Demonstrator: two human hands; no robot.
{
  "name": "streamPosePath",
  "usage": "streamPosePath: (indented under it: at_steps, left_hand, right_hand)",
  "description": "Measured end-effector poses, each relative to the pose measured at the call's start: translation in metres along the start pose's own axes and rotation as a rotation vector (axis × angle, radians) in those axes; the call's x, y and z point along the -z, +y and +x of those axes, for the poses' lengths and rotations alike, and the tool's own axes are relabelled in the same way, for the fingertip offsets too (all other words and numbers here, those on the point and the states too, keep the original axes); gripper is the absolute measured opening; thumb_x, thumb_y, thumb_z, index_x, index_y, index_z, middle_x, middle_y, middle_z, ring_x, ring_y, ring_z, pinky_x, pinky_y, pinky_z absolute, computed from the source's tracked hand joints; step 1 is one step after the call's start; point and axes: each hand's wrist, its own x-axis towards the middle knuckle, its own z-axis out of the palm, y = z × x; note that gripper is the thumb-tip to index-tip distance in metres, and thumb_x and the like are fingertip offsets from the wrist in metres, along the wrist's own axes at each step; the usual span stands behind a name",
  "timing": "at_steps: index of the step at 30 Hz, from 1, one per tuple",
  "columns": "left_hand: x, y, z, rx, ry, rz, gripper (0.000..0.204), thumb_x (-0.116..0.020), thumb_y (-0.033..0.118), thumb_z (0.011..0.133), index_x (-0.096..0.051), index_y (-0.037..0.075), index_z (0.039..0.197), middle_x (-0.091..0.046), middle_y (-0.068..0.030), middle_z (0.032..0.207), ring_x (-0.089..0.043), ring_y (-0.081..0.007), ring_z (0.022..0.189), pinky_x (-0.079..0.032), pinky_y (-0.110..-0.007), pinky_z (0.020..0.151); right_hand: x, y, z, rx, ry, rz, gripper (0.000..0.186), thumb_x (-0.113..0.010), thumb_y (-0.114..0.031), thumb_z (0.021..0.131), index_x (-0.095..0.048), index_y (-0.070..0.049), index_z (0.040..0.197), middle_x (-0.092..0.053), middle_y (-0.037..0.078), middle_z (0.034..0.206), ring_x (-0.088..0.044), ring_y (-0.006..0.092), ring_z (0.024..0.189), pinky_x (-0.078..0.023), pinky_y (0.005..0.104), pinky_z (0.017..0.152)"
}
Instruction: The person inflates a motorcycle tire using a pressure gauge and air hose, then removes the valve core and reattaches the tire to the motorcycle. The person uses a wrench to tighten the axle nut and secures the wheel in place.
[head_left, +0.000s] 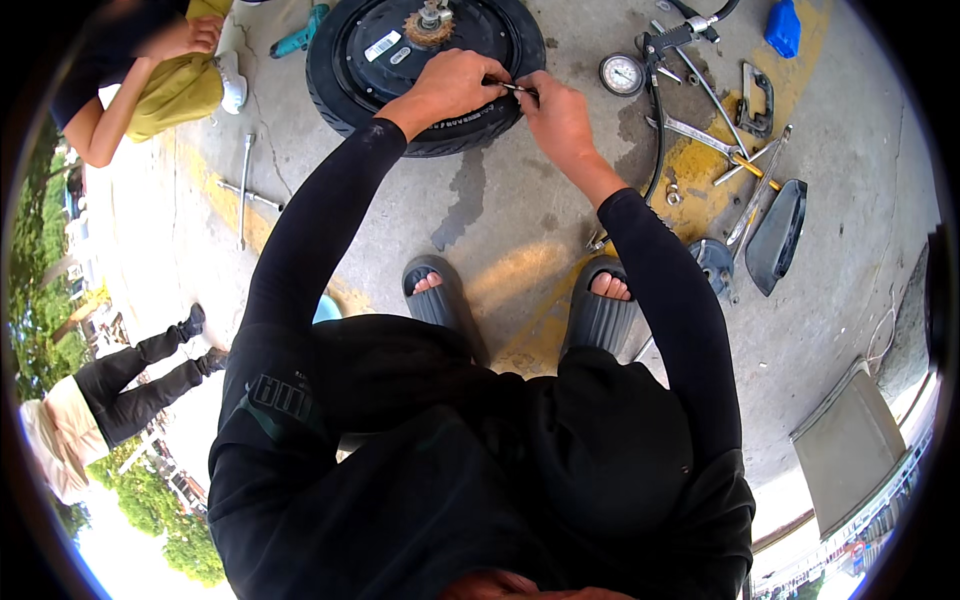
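A: Head view. Hands?
B: Upper middle of the frame, close together. Left hand (450,88) and right hand (556,115) each pinch a small slender piece (515,87) between them; too small to tell its kind.
A: Position of that piece?
B: Over the right part of a black-tyred wheel (400,75), which lies flat on the concrete floor (545,205) and is cut by the top edge. Brownish toothed sprocket (428,30) at the hub; pale label (382,44) to its left.
A: Upper right?
B: Round white-faced gauge (622,74); black hose (657,150) running down past it. Spanners (697,135) lie near a yellow-painted patch. Blue bottle (783,28) near the top edge; dark curved shell (777,240) lower down.
A: Upper left?
B: Teal power tool (298,34) just beside the tyre. Below, a cross-shaped wrench (243,192). Co-worker's hand (190,37) above yellowish trousers (175,95).
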Motion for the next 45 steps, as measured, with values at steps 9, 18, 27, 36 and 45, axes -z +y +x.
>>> streamPosePath:
  at_steps: [9, 18, 27, 36, 45]
  left_hand:
    - [-0.004, -0.002, -0.001, -0.018, 0.035, 0.018, 0.024, -0.075, 0.027, 0.087, -0.079, 0.012, 0.105, -0.077, -0.0106, 0.097, -0.073, -0.0313, 0.09, -0.058, -0.04, 0.081]
    - [-0.006, 0.001, -0.006, -0.014, 0.067, 0.039, 0.024, -0.074, 0.027, 0.088, -0.078, 0.013, 0.107, -0.077, -0.0097, 0.096, -0.073, -0.0318, 0.088, -0.057, -0.041, 0.078]
    - [-0.006, -0.002, -0.007, -0.066, 0.078, 0.035, 0.022, -0.073, 0.026, 0.089, -0.076, 0.012, 0.106, -0.077, -0.0095, 0.095, -0.073, -0.0315, 0.088, -0.057, -0.04, 0.076]
    - [-0.004, 0.006, -0.008, -0.059, 0.107, -0.019, 0.021, -0.074, 0.025, 0.089, -0.073, 0.012, 0.105, -0.077, -0.008, 0.095, -0.074, -0.0294, 0.089, -0.057, -0.039, 0.076]
    - [-0.002, 0.003, -0.008, -0.123, 0.111, -0.015, 0.019, -0.072, 0.024, 0.091, -0.071, 0.011, 0.105, -0.075, -0.0094, 0.09, -0.071, -0.0319, 0.083, -0.054, -0.041, 0.071]
  right_hand:
    - [0.014, 0.01, 0.02, 0.125, -0.143, -0.027, 0.013, -0.07, -0.011, 0.092, -0.066, -0.002, 0.101, -0.072, 0.018, 0.091, -0.069, 0.0401, 0.083, -0.056, 0.0442, 0.071]
    - [0.014, 0.004, 0.018, 0.273, -0.061, -0.13, 0.016, -0.072, -0.012, 0.093, -0.07, -0.001, 0.103, -0.074, 0.018, 0.09, -0.073, 0.0335, 0.077, -0.057, 0.0379, 0.069]
    - [0.019, 0.008, 0.02, 0.312, -0.099, -0.148, 0.011, -0.071, -0.01, 0.091, -0.067, -0.004, 0.1, -0.072, 0.016, 0.089, -0.071, 0.0344, 0.081, -0.056, 0.0409, 0.07]
    - [0.009, 0.013, 0.008, 0.317, -0.042, -0.338, 0.015, -0.072, -0.011, 0.09, -0.062, -0.006, 0.099, -0.071, 0.013, 0.086, -0.07, 0.0337, 0.079, -0.055, 0.0423, 0.067]
    - [0.02, 0.006, 0.004, 0.034, -0.017, 0.138, 0.016, -0.073, -0.012, 0.092, -0.072, -0.001, 0.104, -0.075, 0.017, 0.089, -0.074, 0.0309, 0.078, -0.057, 0.0361, 0.07]
